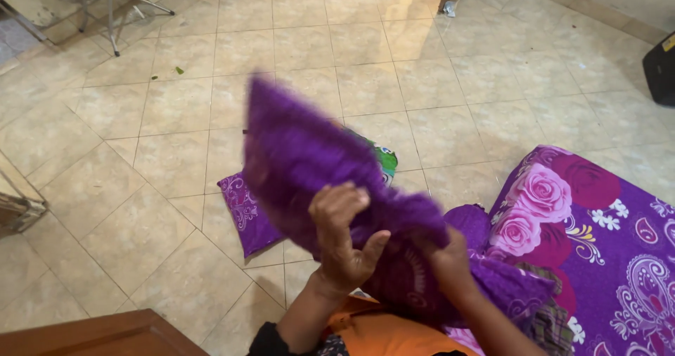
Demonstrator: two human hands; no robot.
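Both hands grab a purple pillowcase point(309, 159) mid-air: left hand point(344, 240) fingers curled around it, right hand point(443, 257) clenched in the fabric, above the tiled floor point(140, 152).

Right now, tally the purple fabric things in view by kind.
Fuzzy purple cloth held in both hands, left hand and right hand: 1
Purple patterned pillow on the floor: 1
Purple mattress cover with roses: 1
Total: 3
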